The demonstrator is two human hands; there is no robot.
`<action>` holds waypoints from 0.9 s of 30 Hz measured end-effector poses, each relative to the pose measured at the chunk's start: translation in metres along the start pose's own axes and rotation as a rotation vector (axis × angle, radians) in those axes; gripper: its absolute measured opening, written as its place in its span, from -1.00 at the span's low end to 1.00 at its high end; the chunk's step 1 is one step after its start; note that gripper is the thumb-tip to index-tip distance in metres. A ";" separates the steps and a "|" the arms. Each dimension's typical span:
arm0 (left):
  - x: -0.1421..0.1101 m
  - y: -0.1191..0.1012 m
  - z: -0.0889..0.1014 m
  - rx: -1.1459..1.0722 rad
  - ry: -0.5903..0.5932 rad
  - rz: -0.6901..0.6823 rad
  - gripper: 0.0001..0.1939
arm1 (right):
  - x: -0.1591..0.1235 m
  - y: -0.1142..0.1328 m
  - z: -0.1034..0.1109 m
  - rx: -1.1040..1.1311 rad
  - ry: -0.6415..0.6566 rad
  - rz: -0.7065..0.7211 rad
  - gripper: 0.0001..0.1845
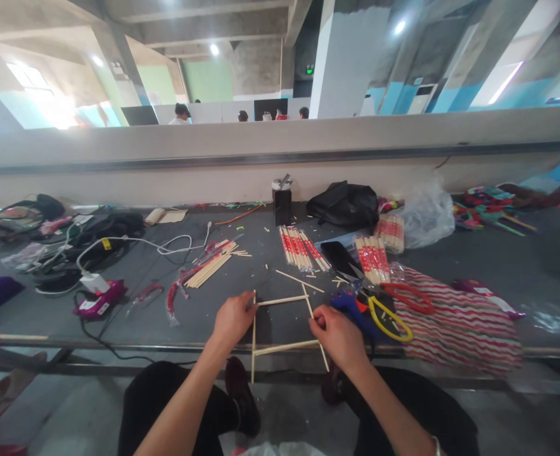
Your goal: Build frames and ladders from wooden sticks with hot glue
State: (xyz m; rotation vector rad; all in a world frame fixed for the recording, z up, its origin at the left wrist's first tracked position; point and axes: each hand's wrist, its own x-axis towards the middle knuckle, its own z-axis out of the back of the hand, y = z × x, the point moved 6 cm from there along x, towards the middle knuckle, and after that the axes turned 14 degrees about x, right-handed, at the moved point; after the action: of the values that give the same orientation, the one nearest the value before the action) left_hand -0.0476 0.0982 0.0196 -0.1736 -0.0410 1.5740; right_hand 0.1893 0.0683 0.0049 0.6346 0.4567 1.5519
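Note:
A frame of thin wooden sticks (287, 347) spans the space between my hands, two long side sticks joined by two crosspieces. Its lower part juts out past the table's front edge. My left hand (235, 320) is closed on the left side stick near its upper end. On the other side, my right hand (337, 332) pinches the right side stick around its middle. A single loose stick (299, 280) lies just beyond the frame. Close to my right hand are scissors with yellow handles (390, 322) and a blue tool (356, 310), partly covered.
Loose sticks (208, 269) lie at left centre, red-labelled stick packs (296, 248) farther back. A phone (341, 259), a striped cloth (455, 323) and a black bag (344, 206) occupy the right. A white cable (175, 247) runs to a pink box (100, 308) on the left.

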 end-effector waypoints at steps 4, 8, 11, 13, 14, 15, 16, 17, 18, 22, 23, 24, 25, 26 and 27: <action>0.002 -0.002 0.002 -0.087 -0.025 -0.065 -0.66 | 0.003 -0.002 0.002 0.017 0.012 0.018 -0.85; 0.002 -0.005 0.001 -0.085 0.007 -0.108 -0.68 | 0.012 -0.003 0.000 0.020 -0.021 0.000 -0.77; 0.003 -0.006 0.001 -0.061 0.014 -0.116 -0.71 | 0.023 -0.001 -0.003 0.011 -0.029 -0.002 -0.67; 0.004 -0.006 0.000 -0.048 0.012 -0.111 -0.72 | 0.028 0.000 -0.006 0.003 -0.006 -0.003 -0.65; 0.004 -0.005 -0.001 -0.042 0.011 -0.105 -0.72 | 0.030 0.001 -0.007 -0.001 0.005 -0.002 -0.67; 0.005 -0.005 -0.001 -0.034 0.010 -0.098 -0.72 | 0.031 0.001 -0.009 -0.004 0.014 0.001 -0.69; 0.005 -0.005 -0.002 -0.026 0.007 -0.089 -0.72 | 0.031 0.000 -0.009 -0.006 0.018 0.005 -0.71; 0.005 -0.004 -0.002 -0.017 0.002 -0.082 -0.72 | 0.031 0.000 -0.010 -0.008 0.021 0.011 -0.72; 0.006 -0.004 -0.003 -0.009 -0.002 -0.075 -0.72 | 0.031 0.000 -0.010 -0.009 0.022 0.018 -0.73; 0.008 -0.005 -0.004 0.010 -0.015 -0.060 -0.73 | 0.028 -0.003 -0.011 -0.007 0.014 0.021 -0.73; 0.008 -0.005 -0.004 0.007 -0.015 -0.058 -0.73 | 0.028 -0.003 -0.011 -0.005 0.010 0.019 -0.73; 0.008 -0.005 -0.004 0.003 -0.014 -0.059 -0.73 | 0.028 -0.003 -0.011 -0.002 0.008 0.018 -0.72; 0.008 -0.005 -0.004 -0.003 -0.013 -0.059 -0.73 | 0.028 -0.003 -0.011 0.000 0.007 0.019 -0.72; 0.008 -0.005 -0.004 -0.008 -0.012 -0.060 -0.73 | 0.028 -0.003 -0.011 0.002 0.009 0.021 -0.72; 0.009 -0.005 -0.004 -0.012 -0.012 -0.058 -0.72 | 0.028 -0.003 -0.011 0.004 0.009 0.027 -0.72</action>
State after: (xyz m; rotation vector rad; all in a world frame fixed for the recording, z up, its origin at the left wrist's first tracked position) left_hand -0.0422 0.1064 0.0153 -0.1710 -0.0638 1.5170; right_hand 0.1841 0.0970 -0.0016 0.6390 0.4600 1.5800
